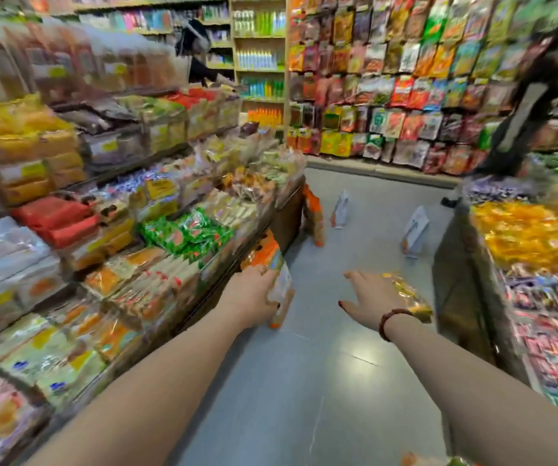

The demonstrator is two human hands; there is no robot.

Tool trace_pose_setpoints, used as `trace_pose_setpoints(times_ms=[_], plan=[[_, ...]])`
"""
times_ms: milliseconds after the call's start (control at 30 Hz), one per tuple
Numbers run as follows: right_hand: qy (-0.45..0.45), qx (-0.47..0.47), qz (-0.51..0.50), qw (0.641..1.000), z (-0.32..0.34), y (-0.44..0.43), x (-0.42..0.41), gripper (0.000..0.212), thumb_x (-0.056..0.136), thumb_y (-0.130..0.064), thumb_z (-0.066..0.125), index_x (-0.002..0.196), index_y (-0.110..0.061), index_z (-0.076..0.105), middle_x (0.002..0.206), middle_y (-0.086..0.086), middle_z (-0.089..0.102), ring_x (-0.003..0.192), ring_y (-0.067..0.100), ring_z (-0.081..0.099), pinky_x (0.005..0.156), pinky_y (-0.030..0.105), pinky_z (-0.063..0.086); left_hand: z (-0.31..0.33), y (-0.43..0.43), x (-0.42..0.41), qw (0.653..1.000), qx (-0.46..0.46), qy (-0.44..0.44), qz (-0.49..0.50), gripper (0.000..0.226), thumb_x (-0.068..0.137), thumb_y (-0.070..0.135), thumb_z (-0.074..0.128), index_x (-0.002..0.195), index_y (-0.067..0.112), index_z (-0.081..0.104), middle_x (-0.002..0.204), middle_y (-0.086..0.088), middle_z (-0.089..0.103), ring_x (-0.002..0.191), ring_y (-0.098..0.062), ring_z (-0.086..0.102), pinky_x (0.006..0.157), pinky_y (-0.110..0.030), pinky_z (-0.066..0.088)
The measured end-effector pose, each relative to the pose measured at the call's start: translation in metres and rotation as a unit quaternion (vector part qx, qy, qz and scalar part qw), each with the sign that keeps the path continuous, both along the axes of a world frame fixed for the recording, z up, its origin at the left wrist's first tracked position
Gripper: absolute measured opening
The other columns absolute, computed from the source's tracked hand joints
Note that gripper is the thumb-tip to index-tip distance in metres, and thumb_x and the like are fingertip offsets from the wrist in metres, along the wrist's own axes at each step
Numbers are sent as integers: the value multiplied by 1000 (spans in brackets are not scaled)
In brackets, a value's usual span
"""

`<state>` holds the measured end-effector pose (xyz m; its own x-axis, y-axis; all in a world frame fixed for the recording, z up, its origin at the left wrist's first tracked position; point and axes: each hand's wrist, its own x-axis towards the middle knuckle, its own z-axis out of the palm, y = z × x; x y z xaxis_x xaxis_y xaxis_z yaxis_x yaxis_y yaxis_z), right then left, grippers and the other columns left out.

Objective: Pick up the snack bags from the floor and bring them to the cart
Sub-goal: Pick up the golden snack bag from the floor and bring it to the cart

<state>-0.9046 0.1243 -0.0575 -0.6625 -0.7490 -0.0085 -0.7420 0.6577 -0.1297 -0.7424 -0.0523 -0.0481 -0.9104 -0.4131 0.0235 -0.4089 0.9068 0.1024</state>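
Observation:
My left hand [254, 294] grips an orange snack bag [275, 264] low beside the left shelf unit. Over the aisle floor, my right hand [371, 297] has its thumb and forefinger spread, and a crinkled gold snack bag [408, 297] is held against its far side. Further down the floor, an orange bag [314, 216] leans on the shelf end. Two white bags [340, 210] [415, 232] stand upright in the aisle. No cart is in view.
Packed snack shelves [109, 230] line the left, and a display bin [533, 250] stands on the right. A wall of hanging packets [405, 95] closes the far end. The grey floor [304, 381] runs between. A person [197, 52] stands far back.

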Motion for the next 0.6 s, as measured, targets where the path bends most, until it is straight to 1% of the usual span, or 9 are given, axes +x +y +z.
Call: trace_pose_setpoints(times_ms=[100,233,333,467,600], plan=[[25,4,-27,999,5,-23,-25,58,90,-45,56,140,-21,37,140,3,46,131,26,41,107,37,34,4,-41,-41,999,-14,11,-42,60,85,40,57,139,18,40,126,-9,51,122,-30,46,92,-40,44],[50,12,-56,997,4,-45,-60,57,89,-47,54,138,-22,39,136,3,47,128,25,41,106,41,35,7,-83,-90,997,5,19,-70,65,86,41,59,143,20,38,134,-6,48,125,-29,44,93,-40,44],[39,12,-78,996,-6,-53,-84,57,87,-48,56,135,-21,42,134,2,49,126,24,42,105,40,37,2,-100,-125,996,26,16,-88,67,87,41,60,145,21,35,140,-5,44,130,-27,41,97,-38,41],[21,15,-117,993,-19,-57,-121,62,85,-50,59,138,-26,40,140,-1,47,128,22,44,106,39,41,-7,-108,-174,990,32,7,-134,65,89,41,59,146,22,34,144,-3,42,134,-25,37,102,-39,39],[14,25,-144,989,-28,-65,-171,57,85,-49,58,134,-25,43,136,-1,50,125,22,46,102,37,41,-16,-118,-232,987,31,-3,-160,67,89,42,59,147,22,31,147,-2,40,136,-24,35,107,-39,37]])
